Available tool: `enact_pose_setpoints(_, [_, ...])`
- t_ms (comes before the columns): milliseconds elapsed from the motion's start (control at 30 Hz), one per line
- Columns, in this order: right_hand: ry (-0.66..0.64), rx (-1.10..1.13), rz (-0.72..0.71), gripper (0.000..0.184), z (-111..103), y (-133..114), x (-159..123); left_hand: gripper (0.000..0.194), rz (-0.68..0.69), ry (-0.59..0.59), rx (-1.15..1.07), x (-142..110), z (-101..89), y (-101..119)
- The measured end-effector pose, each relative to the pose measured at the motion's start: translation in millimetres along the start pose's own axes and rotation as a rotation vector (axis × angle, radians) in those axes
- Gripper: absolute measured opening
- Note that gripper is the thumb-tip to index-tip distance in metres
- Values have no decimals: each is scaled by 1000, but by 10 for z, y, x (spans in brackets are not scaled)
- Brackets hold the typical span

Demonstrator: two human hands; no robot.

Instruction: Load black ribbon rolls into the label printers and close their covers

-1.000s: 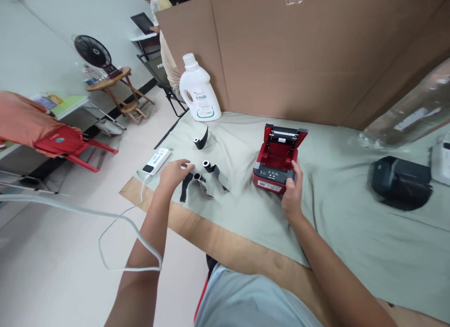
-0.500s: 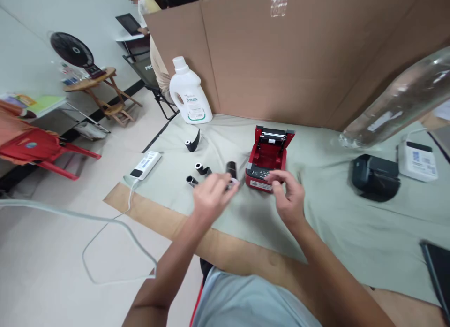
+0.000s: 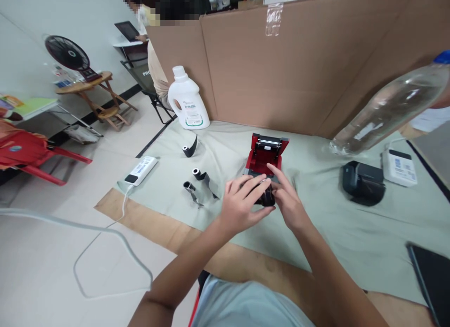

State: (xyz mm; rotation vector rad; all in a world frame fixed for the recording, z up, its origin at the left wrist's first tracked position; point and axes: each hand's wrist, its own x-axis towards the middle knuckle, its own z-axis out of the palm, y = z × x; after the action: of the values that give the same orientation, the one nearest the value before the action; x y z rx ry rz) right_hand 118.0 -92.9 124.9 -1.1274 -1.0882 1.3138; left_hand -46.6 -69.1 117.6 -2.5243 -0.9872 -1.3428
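My left hand (image 3: 242, 202) is closed round a glossy black roll (image 3: 267, 198), its fingers over the top and the thumb below. From the other side my right hand (image 3: 288, 202) grips the same roll, with the index finger stretched up past it. Just behind my hands stands a small red printer (image 3: 264, 160), its lid up; the hands and roll hide its front. To the left on the cloth lie a black roll with a loose curled end (image 3: 190, 148), a second roll with a trailing strip (image 3: 200, 175) and a third unwinding roll (image 3: 189, 186).
A white jug (image 3: 190, 102) stands by the cardboard wall (image 3: 267, 73). A white power strip (image 3: 141, 171) lies left. A black device (image 3: 363, 182), a white box (image 3: 400, 166), a tilted clear bottle (image 3: 390, 109) and a dark tablet (image 3: 431, 280) are right. Another person (image 3: 158, 69) sits beyond.
My left hand has moved right with the black roll, to the front of the printer. My right hand has come in to meet it on the roll. The view has shifted slightly.
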Motion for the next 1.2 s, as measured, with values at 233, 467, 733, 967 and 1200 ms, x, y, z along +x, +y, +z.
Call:
enact_pose_setpoints(233, [17,-414,-106,50,91,-62,-40,46,-30,91,-34,-67,76,-3])
enact_pose_setpoints(467, [168,-651,-210,35,-65,-132,73,76,-228,-6,-133,-178,309,-51])
enact_pose_setpoints(733, [-225,-936,-247,32,-463,-247,657,54,-214,52,-224,-626,629,-213])
enact_pose_setpoints(967, [-138,-1231,-185,37,-493,-158,992,41,-250,-19,-252,-589,733,-177])
enact_pose_setpoints(1200, [-88,-1306,-169,40,-383,-67,1044,42,-205,-31,-236,-590,788,-158])
